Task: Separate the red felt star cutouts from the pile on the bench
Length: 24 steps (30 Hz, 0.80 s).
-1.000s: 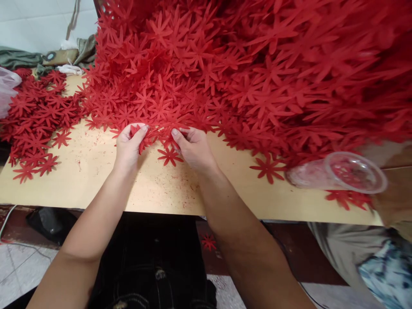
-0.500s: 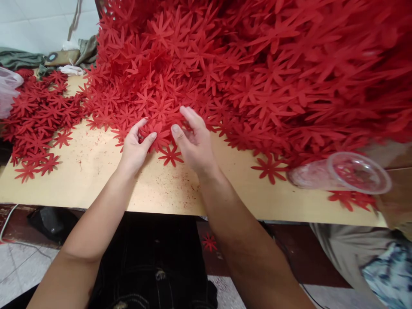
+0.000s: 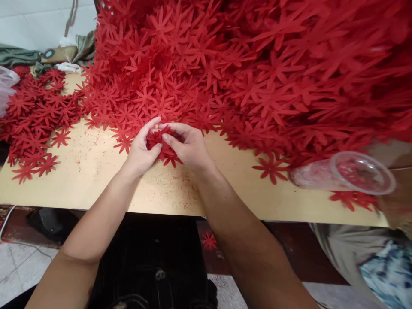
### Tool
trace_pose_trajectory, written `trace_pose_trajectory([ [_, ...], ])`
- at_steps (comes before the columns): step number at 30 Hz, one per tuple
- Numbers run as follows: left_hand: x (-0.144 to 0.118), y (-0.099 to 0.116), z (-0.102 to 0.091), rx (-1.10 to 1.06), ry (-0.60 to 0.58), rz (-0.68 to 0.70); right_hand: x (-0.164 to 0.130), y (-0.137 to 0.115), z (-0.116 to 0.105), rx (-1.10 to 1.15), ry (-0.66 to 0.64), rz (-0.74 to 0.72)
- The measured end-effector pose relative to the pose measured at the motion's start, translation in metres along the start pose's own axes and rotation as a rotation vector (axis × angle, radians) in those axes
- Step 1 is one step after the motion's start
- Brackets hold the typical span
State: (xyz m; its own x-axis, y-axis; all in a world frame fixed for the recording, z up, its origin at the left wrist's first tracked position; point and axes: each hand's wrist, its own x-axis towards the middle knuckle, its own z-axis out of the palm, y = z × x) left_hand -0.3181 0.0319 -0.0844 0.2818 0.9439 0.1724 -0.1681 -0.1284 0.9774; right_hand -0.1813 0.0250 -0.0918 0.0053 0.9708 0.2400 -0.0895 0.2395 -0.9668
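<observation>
My left hand (image 3: 141, 150) and my right hand (image 3: 189, 146) meet at the front edge of a big heap of red flower cutouts (image 3: 193, 56). Between them is a small bunch of red flower cutouts (image 3: 156, 138) with narrow petals. My left thumb and fingers curve around its left side. From the right, my right thumb presses on the bunch while the index finger reaches over the top. The fingers partly hide how many cutouts are in the bunch. One red flower cutout (image 3: 172, 159) shows just below the hands.
A smaller pile of red cutouts (image 3: 35, 111) lies at the left beside a plastic bag (image 3: 7, 88). A clear plastic cup (image 3: 312, 174) lies on its side at the right. Red crumbs dot the wooden tabletop (image 3: 99, 184). One cutout (image 3: 209, 241) is below the table edge.
My right hand has moved down and left to meet my left hand, and its thumb and index finger have closed in on the red cutouts. My left hand has shifted slightly.
</observation>
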Motion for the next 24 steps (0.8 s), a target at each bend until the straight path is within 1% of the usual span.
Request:
trace_pose_trajectory([
  [5, 0.005, -0.01, -0.006, 0.025, 0.068, 0.029, 0.001, 0.005, 0.003, -0.145, 0.229, -0.155],
  [7, 0.006, -0.01, -0.006, 0.009, 0.085, 0.026, 0.001, 0.004, 0.003, -0.137, 0.262, -0.157],
  [11, 0.007, -0.007, 0.0, -0.028, 0.137, -0.016, 0.001, 0.001, 0.003, -0.094, 0.25, -0.09],
  [15, 0.007, -0.004, 0.005, -0.036, 0.199, -0.048, 0.002, 0.001, 0.005, -0.072, 0.266, -0.062],
  [20, 0.01, -0.004, 0.0, 0.026, 0.324, -0.073, 0.003, 0.004, -0.002, -0.004, 0.314, -0.034],
  [22, 0.011, -0.004, -0.004, 0.03, 0.334, -0.064, 0.003, 0.004, -0.005, 0.02, 0.294, -0.032],
  [24, 0.011, -0.005, -0.005, 0.017, 0.295, -0.044, 0.003, 0.002, -0.004, 0.035, 0.227, -0.028],
])
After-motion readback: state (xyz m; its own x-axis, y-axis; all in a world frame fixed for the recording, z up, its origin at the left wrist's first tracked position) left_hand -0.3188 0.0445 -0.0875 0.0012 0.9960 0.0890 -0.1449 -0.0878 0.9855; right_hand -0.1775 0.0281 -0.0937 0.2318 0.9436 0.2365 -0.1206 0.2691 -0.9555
